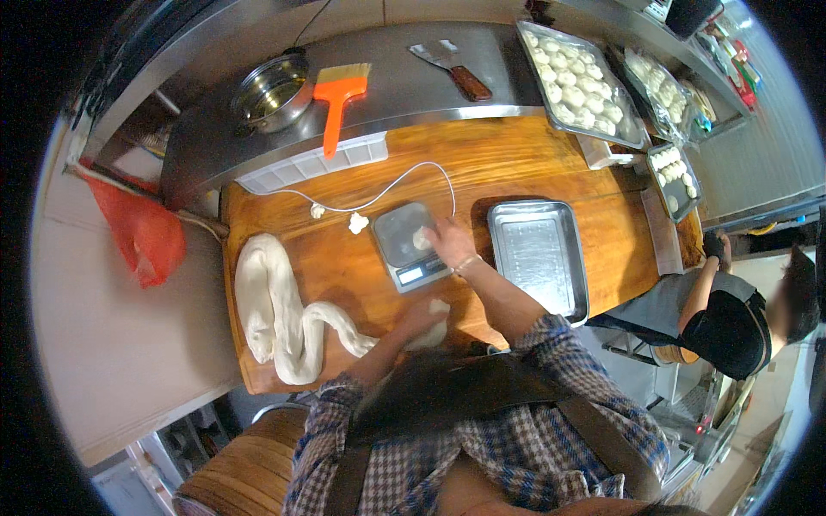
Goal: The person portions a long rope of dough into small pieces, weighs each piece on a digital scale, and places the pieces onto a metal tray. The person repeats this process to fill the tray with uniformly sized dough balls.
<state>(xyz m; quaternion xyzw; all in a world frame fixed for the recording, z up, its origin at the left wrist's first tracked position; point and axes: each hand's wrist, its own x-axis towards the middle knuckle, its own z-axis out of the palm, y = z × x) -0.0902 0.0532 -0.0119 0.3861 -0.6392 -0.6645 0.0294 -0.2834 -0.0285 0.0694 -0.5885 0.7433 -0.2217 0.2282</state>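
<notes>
On the wooden table a long, thick rope of white dough (274,309) lies in folds to the left. Its thinner end runs toward my left hand (418,322), which is blurred and closed around dough near the table's front edge. Dough shows on both sides of these fingers. My right hand (453,244) reaches over a digital kitchen scale (403,238), its fingertips on a small dough piece (423,238) at the platform's right side. The scale's display is lit. Right of it stands a rectangular metal tray (539,258) with a shiny inside.
Two dough scraps (358,223) lie behind the scale, near a white cable (387,193). The steel shelf holds a metal pot (274,93), an orange-handled brush (339,97) and a scraper (471,82). Dough balls fill a covered tray (574,84). Another person (716,316) is at the right.
</notes>
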